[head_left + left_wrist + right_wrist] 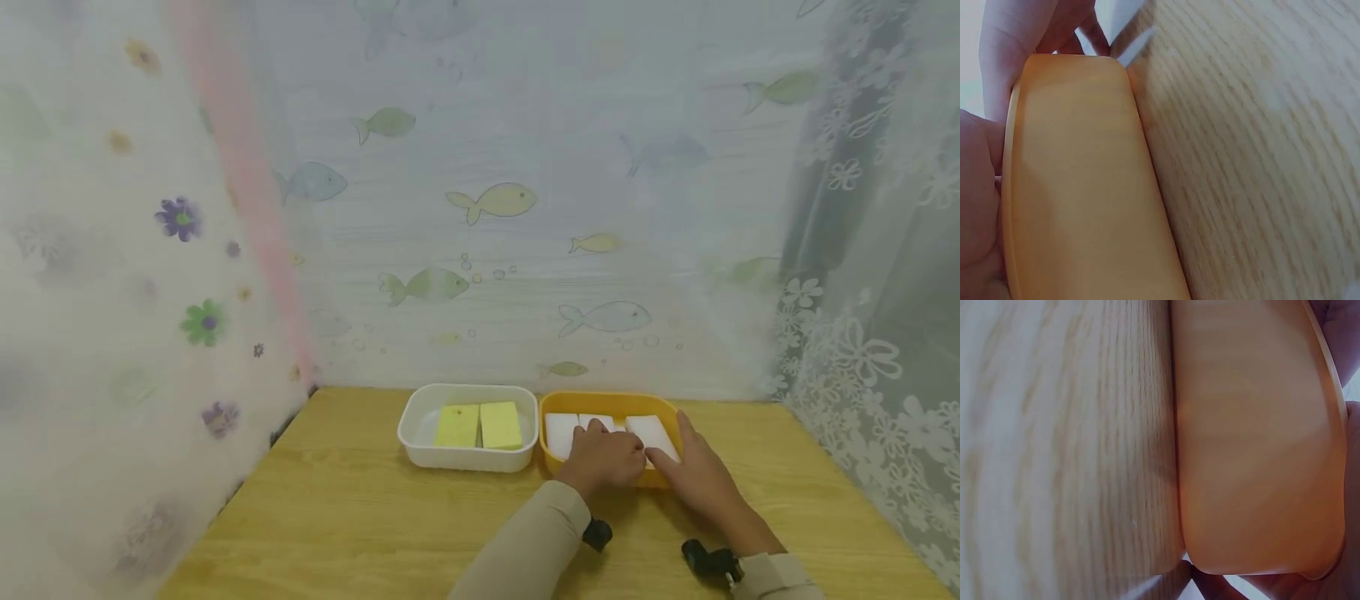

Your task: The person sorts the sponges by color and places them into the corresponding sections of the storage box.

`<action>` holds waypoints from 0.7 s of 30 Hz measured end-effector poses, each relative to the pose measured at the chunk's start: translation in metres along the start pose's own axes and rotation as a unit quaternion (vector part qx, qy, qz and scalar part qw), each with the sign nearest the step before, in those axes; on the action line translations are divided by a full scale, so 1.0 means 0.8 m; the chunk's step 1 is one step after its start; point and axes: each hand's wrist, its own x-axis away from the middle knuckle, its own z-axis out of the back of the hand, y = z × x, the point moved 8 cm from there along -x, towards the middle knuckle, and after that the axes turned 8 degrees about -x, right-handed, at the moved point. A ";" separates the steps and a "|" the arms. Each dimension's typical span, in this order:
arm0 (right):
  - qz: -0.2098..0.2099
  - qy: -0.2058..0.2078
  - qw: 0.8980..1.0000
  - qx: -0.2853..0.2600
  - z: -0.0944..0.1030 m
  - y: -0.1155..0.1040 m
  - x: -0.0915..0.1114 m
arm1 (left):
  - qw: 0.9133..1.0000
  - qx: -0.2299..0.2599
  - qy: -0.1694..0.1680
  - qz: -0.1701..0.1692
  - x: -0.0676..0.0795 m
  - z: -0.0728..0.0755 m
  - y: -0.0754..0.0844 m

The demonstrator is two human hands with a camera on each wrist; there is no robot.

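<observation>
In the head view a yellow-orange tray (pixel 600 398) stands on the table with white rectangular blocks (pixel 561 429) in it. My left hand (pixel 606 458) reaches over the tray's front rim, bent fingers down among the blocks. Its fingertips are hidden, so what they hold does not show. My right hand (pixel 701 475) grips the tray's right end, thumb over the rim and fingers along the outside. The left wrist view shows the tray's front wall (pixel 1085 175) with the left palm (pixel 979 206) beside the rim. Fingers (pixel 1216 587) wrap the tray's end in the right wrist view.
A white tray (pixel 468 458) with two yellow blocks (pixel 500 425) stands close to the left of the orange one. Beneath them is a wood-grain table (pixel 337 517). Fish-printed sheeting (pixel 480 250) hangs behind its back edge, with flowered curtains (pixel 112 333) at the sides.
</observation>
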 end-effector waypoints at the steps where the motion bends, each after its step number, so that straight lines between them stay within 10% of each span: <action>1: 0.000 0.000 1.000 -0.003 -0.001 0.000 0.000 | 1.000 0.000 -0.002 0.003 0.000 -0.001 -0.001; 21: -0.003 -0.004 1.000 0.004 -0.009 -0.005 -0.004 | 0.999 -0.015 0.042 0.013 0.003 -0.001 -0.009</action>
